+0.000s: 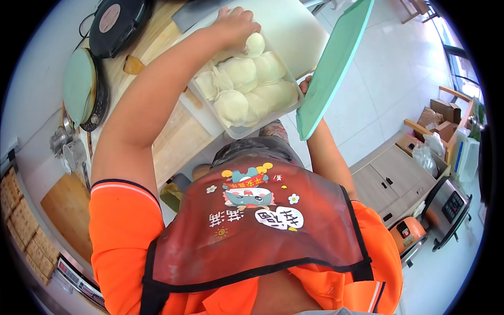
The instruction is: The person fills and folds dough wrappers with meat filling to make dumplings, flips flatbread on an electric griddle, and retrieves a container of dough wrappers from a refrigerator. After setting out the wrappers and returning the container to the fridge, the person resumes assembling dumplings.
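Plastic container, uncovered: dough rounds, packed. Our left hand: fingers curled, grip unclear. Our right hand: gripping green lid.

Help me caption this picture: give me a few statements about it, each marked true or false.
1. The right hand holds a light-green lid. True.
2. That lid lies flat over the clear container. False: it is tilted up beside it.
3. Several pale rounds lie in the container. True.
4. The left hand hangs at the person's side. False: it is at the container's far end.
5. The apron is red with dark edging. True.
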The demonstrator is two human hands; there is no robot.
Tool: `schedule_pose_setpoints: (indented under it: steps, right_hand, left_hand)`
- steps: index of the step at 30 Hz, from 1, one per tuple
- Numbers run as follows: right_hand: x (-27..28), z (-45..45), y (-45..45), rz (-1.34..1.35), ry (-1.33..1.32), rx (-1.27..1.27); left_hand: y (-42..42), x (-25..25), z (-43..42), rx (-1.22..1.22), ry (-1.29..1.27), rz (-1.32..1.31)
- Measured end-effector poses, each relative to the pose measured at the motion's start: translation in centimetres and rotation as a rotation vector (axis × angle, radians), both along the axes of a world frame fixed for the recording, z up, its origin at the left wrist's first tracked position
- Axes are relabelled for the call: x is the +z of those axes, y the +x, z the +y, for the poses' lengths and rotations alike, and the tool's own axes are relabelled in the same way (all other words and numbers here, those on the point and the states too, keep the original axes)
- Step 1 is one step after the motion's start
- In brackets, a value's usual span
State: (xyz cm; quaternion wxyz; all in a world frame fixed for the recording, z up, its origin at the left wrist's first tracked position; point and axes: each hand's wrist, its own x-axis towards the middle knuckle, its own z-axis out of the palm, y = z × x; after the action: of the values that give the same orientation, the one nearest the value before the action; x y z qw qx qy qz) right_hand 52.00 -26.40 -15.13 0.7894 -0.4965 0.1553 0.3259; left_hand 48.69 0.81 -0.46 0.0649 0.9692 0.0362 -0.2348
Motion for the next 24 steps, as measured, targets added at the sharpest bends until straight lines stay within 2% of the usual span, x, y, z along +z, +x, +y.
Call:
schedule_pose_setpoints:
  steps: [1,4,7,10,12,14,16,18,21,22,24]
  right_hand:
    - [-0.8,-0.2,0.2,0.009,0.04,0.002]
    - [-3.5,-1.2,1.2,-0.005,0.097,0.037]
    - [-1.2,-0.6,0.9,-0.087,-0.07,0.082]
    - [1.2,-0.1,0.5,-0.131,-0.171,0.085]
    - [2.7,0.3,0.5,-0.119,-0.245,0.103]
    - [4.3,0.8,0.3,-0.092,-0.371,0.14]
    - [4.7,1.0,0.1,-0.123,-0.373,0.159]
    - [3.5,0.1,0.7,-0.153,-0.388,0.222]
    - [4.4,0.5,0.3,-0.238,-0.485,0.244]
    - [6.0,1.0,-0.4,-0.215,-0.465,0.182]
    - [5.9,0.9,-0.9,-0.214,-0.445,0.149]
  left_hand:
    - [-0.1,0.3,0.0,-0.008,-0.007,0.009]
    - [-1.5,-2.2,1.4,-0.149,-0.077,-0.226]
    - [-4.3,-1.1,2.3,0.151,-0.464,-0.261]
    - [-9.4,2.8,1.8,0.665,-0.527,-0.406]
    - [-14.4,4.1,3.4,0.776,-0.661,-0.437]
    - [-20.1,5.2,4.4,0.912,-0.653,-0.351]
    - [-26.7,4.0,6.0,0.924,-0.496,-0.261]
    - [-32.5,2.5,6.4,0.973,-0.468,-0.151]
    - [-37.4,0.4,7.0,0.959,-0.437,-0.009]
    - [-38.2,-0.3,7.0,0.977,-0.45,0.006]
    - [-39.4,-2.4,7.4,0.775,-0.162,-0.066]
